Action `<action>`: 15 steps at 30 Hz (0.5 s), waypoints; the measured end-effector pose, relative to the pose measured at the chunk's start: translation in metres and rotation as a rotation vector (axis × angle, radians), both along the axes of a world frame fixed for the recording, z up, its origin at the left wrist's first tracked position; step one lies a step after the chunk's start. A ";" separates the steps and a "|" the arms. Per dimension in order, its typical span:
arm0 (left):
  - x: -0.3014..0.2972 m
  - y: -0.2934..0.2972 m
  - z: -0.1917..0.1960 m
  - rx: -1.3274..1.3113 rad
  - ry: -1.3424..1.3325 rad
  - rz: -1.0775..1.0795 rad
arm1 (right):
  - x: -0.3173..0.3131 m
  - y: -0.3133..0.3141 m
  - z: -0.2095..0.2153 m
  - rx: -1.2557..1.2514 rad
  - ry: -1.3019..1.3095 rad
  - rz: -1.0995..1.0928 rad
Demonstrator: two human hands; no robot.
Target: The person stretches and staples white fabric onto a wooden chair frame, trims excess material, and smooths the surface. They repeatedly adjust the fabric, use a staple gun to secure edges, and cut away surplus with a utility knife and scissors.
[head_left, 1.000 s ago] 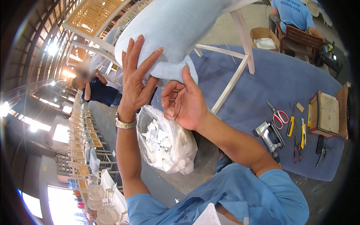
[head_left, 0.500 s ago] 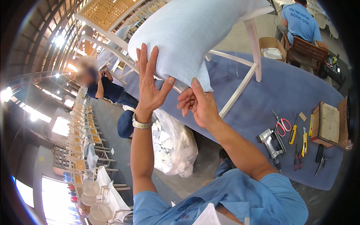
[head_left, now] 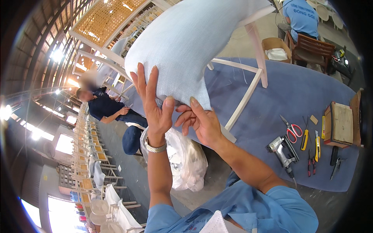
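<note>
A chair with pale blue woven upholstery [head_left: 175,50] rests on the blue-covered table, its whitish wooden leg [head_left: 244,99] showing at the right. My left hand [head_left: 155,112] lies with fingers stretched against the near end of the padded part, thumb by its lower edge. A loose corner of the fabric [head_left: 205,97] hangs there, pinched between the thumb and fingers of my right hand [head_left: 202,124]. The underside of that edge is hidden behind my fingers. Thin loose threads [head_left: 241,70] dangle near the leg.
On the table [head_left: 260,116] at right lie scissors [head_left: 291,128], a staple gun [head_left: 283,153], a yellow screwdriver [head_left: 305,138], cutters and a box [head_left: 339,124]. Below my hands stands a bag of scraps [head_left: 190,167]. Co-workers are at left [head_left: 107,105] and upper right [head_left: 301,17].
The chair and both hands sit slightly lower in view. My left palm has shifted right and down while its fingers remain on the fabric. The co-worker at left has lowered their hands.
</note>
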State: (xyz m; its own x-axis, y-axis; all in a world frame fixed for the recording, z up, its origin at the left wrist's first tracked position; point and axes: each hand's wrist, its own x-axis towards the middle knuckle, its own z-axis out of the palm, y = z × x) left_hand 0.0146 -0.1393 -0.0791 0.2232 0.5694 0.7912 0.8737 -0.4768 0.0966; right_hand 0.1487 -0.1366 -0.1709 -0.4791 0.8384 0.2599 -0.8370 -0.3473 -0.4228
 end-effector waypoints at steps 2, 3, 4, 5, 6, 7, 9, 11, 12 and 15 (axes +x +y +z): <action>-0.006 -0.004 0.003 -0.056 -0.010 -0.067 | 0.006 -0.001 0.003 -0.046 0.034 0.002; -0.007 -0.007 0.006 -0.086 -0.001 -0.092 | 0.009 0.000 0.004 -0.053 0.052 -0.008; -0.008 -0.011 0.007 -0.116 0.008 -0.112 | 0.011 -0.001 0.005 -0.061 0.071 -0.013; -0.009 -0.010 0.007 -0.110 0.011 -0.100 | 0.013 0.000 0.004 -0.068 0.089 -0.017; -0.009 -0.007 0.005 -0.105 0.013 -0.088 | 0.014 0.001 0.002 -0.056 0.074 -0.028; -0.008 -0.006 0.005 -0.099 0.017 -0.073 | 0.015 0.001 0.001 -0.043 0.061 -0.034; -0.010 -0.005 0.002 -0.085 -0.006 -0.072 | 0.016 0.002 -0.003 0.009 0.078 -0.047; -0.010 -0.006 0.000 -0.075 -0.014 -0.073 | 0.014 0.001 -0.009 0.031 0.038 -0.051; -0.009 -0.007 -0.001 -0.070 -0.015 -0.071 | 0.013 0.001 -0.010 0.042 0.018 -0.053; -0.010 -0.008 -0.001 -0.053 -0.014 -0.068 | 0.009 -0.001 -0.014 0.033 0.022 -0.048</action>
